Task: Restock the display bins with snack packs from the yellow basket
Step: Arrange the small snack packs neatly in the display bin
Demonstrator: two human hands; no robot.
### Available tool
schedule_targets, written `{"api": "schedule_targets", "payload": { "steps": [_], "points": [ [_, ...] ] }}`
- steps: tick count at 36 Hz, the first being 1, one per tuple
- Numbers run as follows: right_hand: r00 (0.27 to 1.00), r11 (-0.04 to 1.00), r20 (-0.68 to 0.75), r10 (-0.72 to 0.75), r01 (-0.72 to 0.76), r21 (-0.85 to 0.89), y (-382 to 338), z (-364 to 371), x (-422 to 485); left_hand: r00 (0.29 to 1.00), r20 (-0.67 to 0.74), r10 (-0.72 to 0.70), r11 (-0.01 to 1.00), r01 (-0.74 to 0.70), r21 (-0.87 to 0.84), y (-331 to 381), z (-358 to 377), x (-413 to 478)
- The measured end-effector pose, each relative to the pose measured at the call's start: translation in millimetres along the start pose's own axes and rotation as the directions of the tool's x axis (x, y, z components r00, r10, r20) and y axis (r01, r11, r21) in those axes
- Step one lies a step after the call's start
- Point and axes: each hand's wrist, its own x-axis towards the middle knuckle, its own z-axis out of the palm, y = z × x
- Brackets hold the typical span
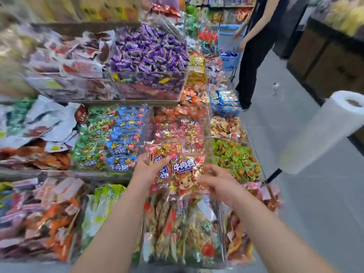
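Over the red-pack bin (209, 123), left hand (149, 170) gripping beef-cube packs (183, 168), right hand (220, 184) loose-fingered beside them

Person, head view. Left hand (150, 170) and right hand (218, 184), either side of the snack pack (184, 170): both bare. Forearms uncovered along their whole visible length. Fingertips motion-blurred; finer detail not resolvable.

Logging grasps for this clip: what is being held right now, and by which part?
A clear beef-cube snack pack: the left hand grips its left side; the right hand meets its right edge, its grip too blurred to tell.
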Motion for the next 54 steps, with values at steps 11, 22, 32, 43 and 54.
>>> {"api": "schedule_targets", "payload": {
  "steps": [11, 22, 32, 43, 54],
  "points": [
    [0.989, 0.998, 0.146, 0.019, -0.026, 0.052, -61.7, 6.5, 71.1, 0.996, -0.087, 0.021, 1.0, -0.022, -0.013, 44.9, -14.2, 37.5],
    [0.993, 0.909, -0.116, 0.003, 0.046, 0.414, -114.2, 15.8, 144.8, 0.982, -0.133, 0.133, 0.989, -0.123, 0.077, 92.0, -58.8, 102.2],
    [0.954, 0.987, -0.253, -0.159, 0.155, -0.037, -135.2, 46.8, 222.3, 0.998, -0.054, 0.028, 0.998, -0.031, -0.053, 112.1, -86.5, 148.8],
    [0.928, 0.938, -0.248, -0.277, 0.206, -0.277, -109.2, 67.9, 274.8, 0.998, -0.049, -0.031, 0.995, 0.026, -0.091, 96.4, -94.3, 174.8],
    [0.841, 0.906, -0.449, -0.3, 0.104, -0.409, -84.4, 69.9, 284.5, 0.996, -0.066, -0.051, 0.992, 0.043, -0.117, 84.8, -81.8, 179.0]
  ]
}}
